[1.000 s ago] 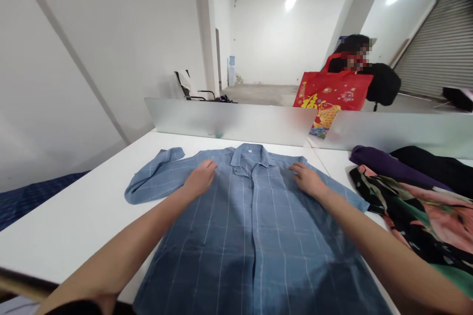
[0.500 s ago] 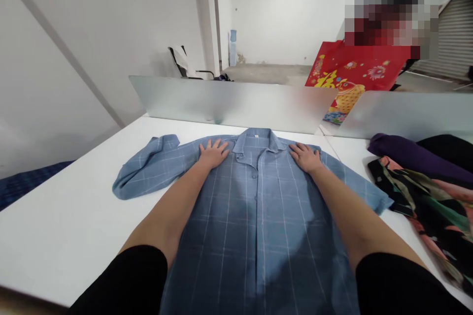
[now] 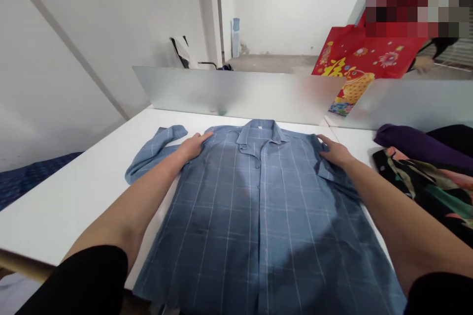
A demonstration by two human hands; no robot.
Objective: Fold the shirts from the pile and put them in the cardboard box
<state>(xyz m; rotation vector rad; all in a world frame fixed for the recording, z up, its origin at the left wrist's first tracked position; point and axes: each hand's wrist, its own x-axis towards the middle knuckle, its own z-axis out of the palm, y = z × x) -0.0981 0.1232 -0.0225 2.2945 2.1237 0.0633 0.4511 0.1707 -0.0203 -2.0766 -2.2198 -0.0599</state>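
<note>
The left hand (image 3: 192, 146) and right hand (image 3: 336, 151) touch a blue checked button-up shirt (image 3: 229, 197) on a white table (image 3: 74, 197).

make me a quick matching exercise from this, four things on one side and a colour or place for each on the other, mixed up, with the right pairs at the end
Column one:
1. shirt
2. left hand
3. right hand
4. bag

Column two:
A. at the shoulder nearer the floral cloth
B. red with yellow printing
C. blue with pale lines, spread on the white table
D. at the shoulder on the picture's left

Right pairs: 1-C, 2-D, 3-A, 4-B
</note>
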